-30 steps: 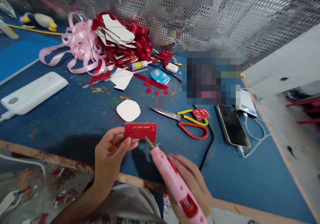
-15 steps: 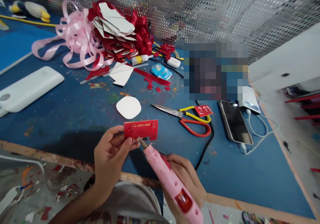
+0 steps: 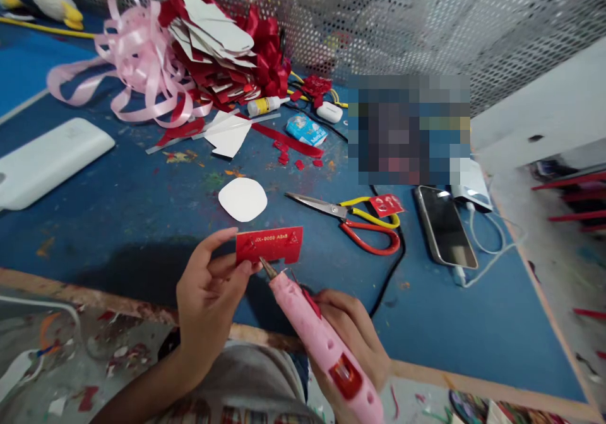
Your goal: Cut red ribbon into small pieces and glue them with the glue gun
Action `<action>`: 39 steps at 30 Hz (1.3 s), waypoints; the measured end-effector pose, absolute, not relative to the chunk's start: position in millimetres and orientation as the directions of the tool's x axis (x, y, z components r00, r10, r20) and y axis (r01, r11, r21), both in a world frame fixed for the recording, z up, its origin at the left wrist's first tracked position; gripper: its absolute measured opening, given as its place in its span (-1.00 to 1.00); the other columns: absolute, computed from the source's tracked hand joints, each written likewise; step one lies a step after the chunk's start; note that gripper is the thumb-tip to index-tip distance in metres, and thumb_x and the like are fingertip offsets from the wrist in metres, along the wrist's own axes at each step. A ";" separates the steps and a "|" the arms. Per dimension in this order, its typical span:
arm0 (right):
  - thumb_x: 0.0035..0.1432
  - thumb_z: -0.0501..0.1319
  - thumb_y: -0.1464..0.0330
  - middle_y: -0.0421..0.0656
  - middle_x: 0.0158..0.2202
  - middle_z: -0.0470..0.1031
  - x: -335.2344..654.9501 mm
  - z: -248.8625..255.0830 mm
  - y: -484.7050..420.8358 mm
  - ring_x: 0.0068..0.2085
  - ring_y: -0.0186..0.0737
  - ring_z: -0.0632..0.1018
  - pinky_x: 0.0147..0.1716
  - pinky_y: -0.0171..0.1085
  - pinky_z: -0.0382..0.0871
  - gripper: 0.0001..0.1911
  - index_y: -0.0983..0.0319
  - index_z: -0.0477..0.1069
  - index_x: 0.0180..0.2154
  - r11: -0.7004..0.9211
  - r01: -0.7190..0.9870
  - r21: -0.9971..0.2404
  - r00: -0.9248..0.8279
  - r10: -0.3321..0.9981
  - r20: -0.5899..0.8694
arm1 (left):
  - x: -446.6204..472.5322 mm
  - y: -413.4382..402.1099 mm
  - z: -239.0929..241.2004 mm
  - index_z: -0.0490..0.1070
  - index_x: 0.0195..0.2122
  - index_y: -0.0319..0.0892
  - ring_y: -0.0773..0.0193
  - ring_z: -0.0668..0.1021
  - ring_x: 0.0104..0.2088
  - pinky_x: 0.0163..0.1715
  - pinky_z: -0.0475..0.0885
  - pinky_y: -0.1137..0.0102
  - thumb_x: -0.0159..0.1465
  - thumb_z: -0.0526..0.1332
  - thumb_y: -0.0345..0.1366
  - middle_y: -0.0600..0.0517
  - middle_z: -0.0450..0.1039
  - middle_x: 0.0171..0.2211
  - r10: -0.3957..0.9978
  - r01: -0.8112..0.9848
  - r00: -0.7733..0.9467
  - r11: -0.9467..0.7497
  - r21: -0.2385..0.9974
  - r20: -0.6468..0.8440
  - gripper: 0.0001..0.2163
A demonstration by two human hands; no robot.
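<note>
My left hand (image 3: 211,298) pinches the left end of a red card (image 3: 272,245) with small gold print along its top and a notch in its lower edge. In my right hand (image 3: 353,329) is a pink hot glue gun (image 3: 322,342), its metal nozzle pointing up and left at the card's lower edge; whether tip and card touch I cannot tell. Clear shiny blobs show on the card near both ends. Beyond it a white rounded paper piece (image 3: 243,200) lies flat. Scissors (image 3: 348,212) with one yellow and one red handle lie to the right, partly spread.
Pink ribbon (image 3: 137,64) and a stack of red and white cut pieces (image 3: 213,39) fill the back left. A glue bottle (image 3: 265,106), blue packet (image 3: 306,130) and white case (image 3: 329,112) lie mid-table. A phone (image 3: 445,225) is cabled at right; a white device (image 3: 57,159) lies left.
The view has shifted slightly. The card is tilted a little, its right end higher, and the nozzle has moved slightly left along its lower edge. Both hands keep their hold.
</note>
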State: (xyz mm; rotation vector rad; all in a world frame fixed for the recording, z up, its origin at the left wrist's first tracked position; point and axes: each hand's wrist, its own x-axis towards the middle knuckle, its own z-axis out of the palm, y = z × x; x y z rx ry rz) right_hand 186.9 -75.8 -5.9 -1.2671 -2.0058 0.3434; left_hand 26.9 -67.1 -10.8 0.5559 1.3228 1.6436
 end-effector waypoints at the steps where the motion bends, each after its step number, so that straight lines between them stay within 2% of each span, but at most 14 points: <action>1: 0.16 0.08 0.50 -0.15 -0.34 0.43 186.6 -5.6 -76.1 -0.33 -0.29 0.51 -0.38 -0.35 0.42 -0.87 0.20 0.35 -0.30 0.473 0.672 -0.570 -0.242 0.868 0.435 | 27.0 -67.0 -10.5 0.35 -0.04 -0.09 0.36 0.63 -0.37 -0.33 0.53 0.57 0.14 0.29 -0.43 0.10 0.61 -0.33 0.859 -0.370 -0.476 -0.001 0.929 -0.189 -0.65; 8: 0.17 0.06 0.50 -0.15 -0.33 0.42 189.6 -7.7 -74.3 -0.32 -0.32 0.50 -0.35 -0.38 0.42 -0.87 0.22 0.35 -0.29 0.506 0.678 -0.534 -0.291 0.851 0.436 | 27.6 -67.3 -9.6 0.29 0.08 -0.08 0.38 0.63 -0.39 -0.32 0.52 0.60 0.14 0.28 -0.45 0.09 0.61 -0.35 0.863 -0.354 -0.472 0.001 0.935 -0.179 -0.53; 12: 0.16 0.06 0.51 -0.17 -0.36 0.42 189.2 -8.3 -73.0 -0.37 -0.35 0.49 -0.41 -0.41 0.40 -0.87 0.22 0.34 -0.32 0.539 0.675 -0.503 -0.281 0.819 0.501 | 27.2 -67.7 -10.7 0.28 0.10 -0.07 0.38 0.63 -0.38 -0.31 0.52 0.60 0.14 0.28 -0.46 0.08 0.61 -0.33 0.863 -0.364 -0.471 0.000 0.931 -0.184 -0.51; 20: 0.16 0.05 0.53 -0.15 -0.39 0.41 186.4 -6.1 -73.1 -0.36 -0.32 0.49 -0.40 -0.37 0.40 -0.87 0.24 0.32 -0.34 0.540 0.687 -0.487 -0.307 0.823 0.478 | 27.2 -67.0 -9.4 0.32 0.08 -0.04 0.41 0.62 -0.42 -0.34 0.51 0.64 0.13 0.29 -0.45 0.11 0.62 -0.36 0.849 -0.406 -0.485 -0.006 0.914 -0.210 -0.53; 22: 0.16 0.05 0.54 -0.17 -0.41 0.40 187.3 -8.6 -71.9 -0.37 -0.33 0.48 -0.42 -0.38 0.39 -0.86 0.23 0.32 -0.34 0.565 0.686 -0.459 -0.313 0.798 0.515 | 27.4 -67.3 -8.8 0.32 0.08 -0.05 0.41 0.62 -0.43 -0.35 0.52 0.63 0.13 0.29 -0.44 0.11 0.62 -0.38 0.846 -0.418 -0.487 -0.009 0.908 -0.216 -0.53; 25: 0.16 0.04 0.55 -0.18 -0.41 0.38 188.7 -9.9 -71.3 -0.38 -0.33 0.47 -0.46 -0.39 0.37 -0.85 0.21 0.30 -0.33 0.580 0.686 -0.439 -0.312 0.780 0.543 | 27.2 -67.7 -8.8 0.33 0.08 -0.06 0.40 0.62 -0.42 -0.32 0.53 0.61 0.14 0.29 -0.44 0.10 0.62 -0.37 0.840 -0.430 -0.498 -0.024 0.903 -0.215 -0.54; 29: 0.18 0.03 0.54 -0.16 -0.38 0.38 188.7 -5.2 -73.7 -0.35 -0.32 0.47 -0.41 -0.37 0.39 -0.86 0.22 0.29 -0.32 0.543 0.695 -0.471 -0.332 0.823 0.461 | 25.9 -67.5 -8.6 0.34 0.06 -0.05 0.39 0.63 -0.42 -0.33 0.54 0.60 0.14 0.29 -0.44 0.09 0.62 -0.36 0.835 -0.440 -0.507 -0.035 0.897 -0.216 -0.55; 39: 0.17 0.04 0.55 -0.21 -0.41 0.36 187.7 -6.7 -72.7 -0.37 -0.32 0.44 -0.44 -0.36 0.38 -0.86 0.21 0.27 -0.33 0.548 0.713 -0.438 -0.311 0.807 0.503 | 25.3 -69.4 -6.7 0.37 0.04 -0.05 0.29 0.64 -0.35 -0.27 0.57 0.50 0.15 0.29 -0.41 0.11 0.62 -0.36 0.812 -0.407 -0.546 -0.040 0.913 -0.207 -0.60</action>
